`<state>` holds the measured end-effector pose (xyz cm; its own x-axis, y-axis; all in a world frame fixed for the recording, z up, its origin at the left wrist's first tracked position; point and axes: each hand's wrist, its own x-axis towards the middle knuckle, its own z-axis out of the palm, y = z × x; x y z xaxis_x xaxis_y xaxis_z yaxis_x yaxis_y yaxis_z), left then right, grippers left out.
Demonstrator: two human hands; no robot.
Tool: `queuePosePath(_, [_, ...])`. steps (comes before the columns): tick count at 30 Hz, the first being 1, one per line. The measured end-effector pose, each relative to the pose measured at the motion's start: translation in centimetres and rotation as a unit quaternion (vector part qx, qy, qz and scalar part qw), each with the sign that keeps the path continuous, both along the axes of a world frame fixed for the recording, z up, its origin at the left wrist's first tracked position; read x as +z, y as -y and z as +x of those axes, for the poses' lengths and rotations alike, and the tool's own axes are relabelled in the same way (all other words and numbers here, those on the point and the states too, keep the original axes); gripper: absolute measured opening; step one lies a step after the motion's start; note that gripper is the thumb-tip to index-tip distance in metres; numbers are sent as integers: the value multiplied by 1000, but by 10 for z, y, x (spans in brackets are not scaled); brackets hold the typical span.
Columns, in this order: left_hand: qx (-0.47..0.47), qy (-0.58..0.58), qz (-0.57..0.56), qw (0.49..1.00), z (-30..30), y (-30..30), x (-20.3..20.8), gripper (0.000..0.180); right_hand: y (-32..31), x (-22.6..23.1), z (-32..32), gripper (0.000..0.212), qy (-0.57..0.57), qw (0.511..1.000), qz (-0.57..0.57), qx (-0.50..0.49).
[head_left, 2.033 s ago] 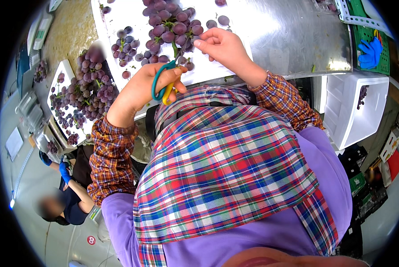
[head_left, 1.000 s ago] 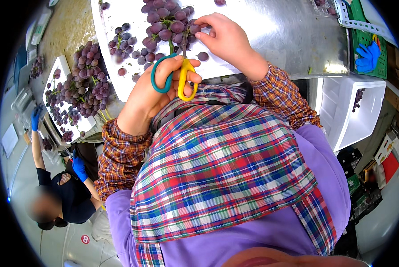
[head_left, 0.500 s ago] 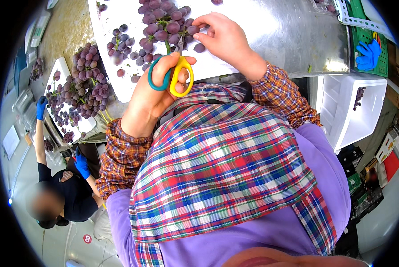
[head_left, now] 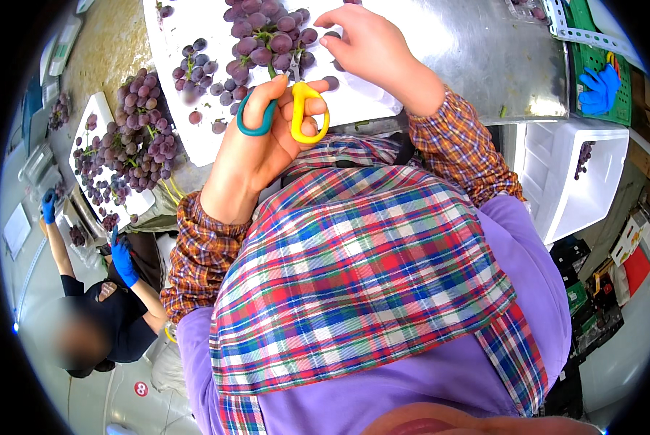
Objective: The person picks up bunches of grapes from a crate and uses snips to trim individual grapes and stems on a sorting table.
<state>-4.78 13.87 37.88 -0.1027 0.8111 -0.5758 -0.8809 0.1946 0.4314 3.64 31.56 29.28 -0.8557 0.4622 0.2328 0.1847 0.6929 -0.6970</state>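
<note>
A bunch of purple grapes (head_left: 261,55) with green stems lies on a white board (head_left: 203,148). My left hand (head_left: 263,130) is closed around scissors (head_left: 311,116) with one teal and one yellow handle loop. Their metal blades point away from me and meet the near right side of the bunch. Just right of the bunch, my right hand (head_left: 365,47) is held with thumb and forefinger apart. A dark grape shows in the gap between them; whether it is touched I cannot tell. A smaller grape cluster (head_left: 195,65) and several loose grapes lie left of the bunch.
Left, a large heap of grapes (head_left: 140,123) rests on another white board, near a person in blue gloves (head_left: 124,261). A white foam box (head_left: 557,181) with a few grapes stands at right. Blue gloves (head_left: 599,88) lie on a green crate (head_left: 620,109).
My right hand has moved up and right, away from the bunch's edge, and its fingers have parted. The scissors have shifted slightly right and turned. The other person's gloved hands have moved down and left.
</note>
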Motion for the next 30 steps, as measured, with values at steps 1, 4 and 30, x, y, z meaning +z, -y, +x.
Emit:
queuePosePath(1, [-2,19,14,1000,-1,0,-2,51,1,-6,-5,22,-23,999,19,-12])
queuePosePath(4, [12,26,-18,999,-2,-1,-5,53,5,-9,-11,25,11,999,45,15])
queuePosePath(30, [49,74,-32,996,-7,-3,-8,45,2,2,6,22,37,999,36,8])
